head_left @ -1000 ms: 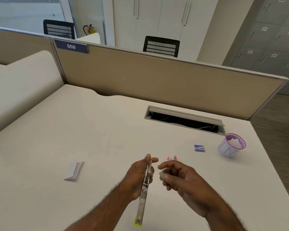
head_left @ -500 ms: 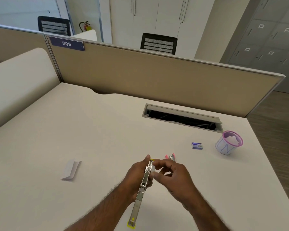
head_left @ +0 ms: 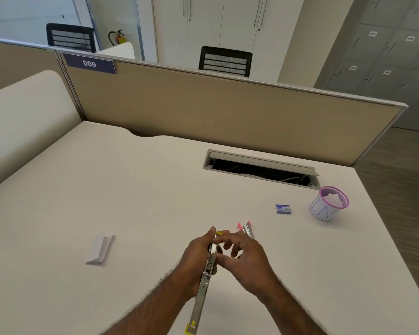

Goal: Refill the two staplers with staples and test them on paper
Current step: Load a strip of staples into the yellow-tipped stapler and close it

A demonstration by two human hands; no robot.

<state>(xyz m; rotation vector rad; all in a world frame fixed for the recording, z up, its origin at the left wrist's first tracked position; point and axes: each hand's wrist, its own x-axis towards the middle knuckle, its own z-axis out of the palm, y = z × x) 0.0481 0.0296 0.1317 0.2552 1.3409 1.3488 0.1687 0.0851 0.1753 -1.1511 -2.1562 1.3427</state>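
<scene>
My left hand (head_left: 196,261) grips a yellow stapler (head_left: 205,282), opened out flat, its long metal magazine pointing toward me and its yellow tip near the bottom edge. My right hand (head_left: 250,262) has thumb and fingertips curled against the magazine's far half, pinching a small grey staple strip that the fingers mostly hide. A pink stapler (head_left: 247,228) lies on the desk just behind my right hand, partly covered by it. A small blue staple box (head_left: 283,209) sits further right. A folded white paper (head_left: 101,247) lies to the left.
A white cup with a pink mesh rim (head_left: 324,210) stands at the right beside the staple box. An open cable slot (head_left: 259,169) cuts the desk behind it. A tan partition (head_left: 203,112) bounds the desk at the back; its right edge drops to the floor.
My right hand, which held a grey staple strip apart from the stapler, has moved left onto the open magazine. My left hand keeps holding the stapler.
</scene>
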